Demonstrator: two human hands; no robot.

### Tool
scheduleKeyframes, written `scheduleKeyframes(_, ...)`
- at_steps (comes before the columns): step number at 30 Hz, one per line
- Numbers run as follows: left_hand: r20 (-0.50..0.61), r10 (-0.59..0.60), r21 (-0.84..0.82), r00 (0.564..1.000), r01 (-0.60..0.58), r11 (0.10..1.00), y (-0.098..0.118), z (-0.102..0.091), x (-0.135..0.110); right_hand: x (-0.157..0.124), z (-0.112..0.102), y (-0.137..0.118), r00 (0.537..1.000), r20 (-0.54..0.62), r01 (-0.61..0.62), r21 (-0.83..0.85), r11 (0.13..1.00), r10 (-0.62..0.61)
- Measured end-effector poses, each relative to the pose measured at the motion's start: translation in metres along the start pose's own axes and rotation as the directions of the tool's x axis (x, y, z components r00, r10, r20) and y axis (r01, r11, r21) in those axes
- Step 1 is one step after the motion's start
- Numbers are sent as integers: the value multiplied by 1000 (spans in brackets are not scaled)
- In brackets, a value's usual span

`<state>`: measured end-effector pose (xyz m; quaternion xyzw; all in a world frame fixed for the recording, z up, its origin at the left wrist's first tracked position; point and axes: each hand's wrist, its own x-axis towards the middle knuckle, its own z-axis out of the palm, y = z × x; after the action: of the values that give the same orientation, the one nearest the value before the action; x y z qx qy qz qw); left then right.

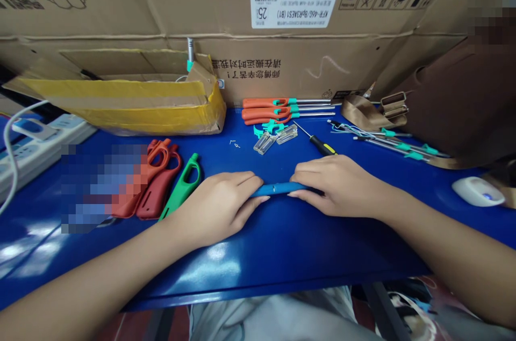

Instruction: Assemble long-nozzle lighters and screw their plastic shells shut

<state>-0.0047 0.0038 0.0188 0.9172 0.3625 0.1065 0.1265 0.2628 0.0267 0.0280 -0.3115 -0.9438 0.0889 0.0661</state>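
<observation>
Both hands, left hand (220, 204) and right hand (341, 185), grip a blue handle (278, 188) on the blue table (282, 239). Orange handles (161, 177) lie at nine o'clock.

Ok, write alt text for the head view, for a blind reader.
The left hand and right hand hold the ends of a blue plastic handle on a blue table. Red handle shells and a green shell lie to the left; a screwdriver and orange-handled tools lie behind.

Your left hand (217, 207) and right hand (338, 185) cover both ends of the blue piece (278, 189); a blurred patch (102, 188) hides part of the red handles (161, 180).
</observation>
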Motion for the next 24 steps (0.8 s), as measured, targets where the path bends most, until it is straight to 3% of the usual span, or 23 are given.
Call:
scheduleKeyframes(7, 26, -119, -15, 993, 119, 993, 3, -4, 1, 0, -4, 9, 992, 99, -83, 51, 995, 78)
scheduleKeyframes(13, -24, -80, 2, 997, 80, 997, 4, -4, 0, -2, -11, 16, 991, 123, -59, 114, 992, 44)
scheduleKeyframes(18, 19, -163, -184, 986, 163, 969, 10, -8, 0, -1, -12, 14, 994, 96, -58, 90, 994, 49)
scheduleKeyframes(21, 61, -290, -441, 955, 286, 850, 11, -10, 1, 0, -10, 12, 998, 55, -34, 72, 997, 31)
scheduleKeyframes(24, 172, -391, -669, 904, 399, 628, 9, -11, 2, -1, -7, 10, 1000, 16, 24, 70, 997, -25)
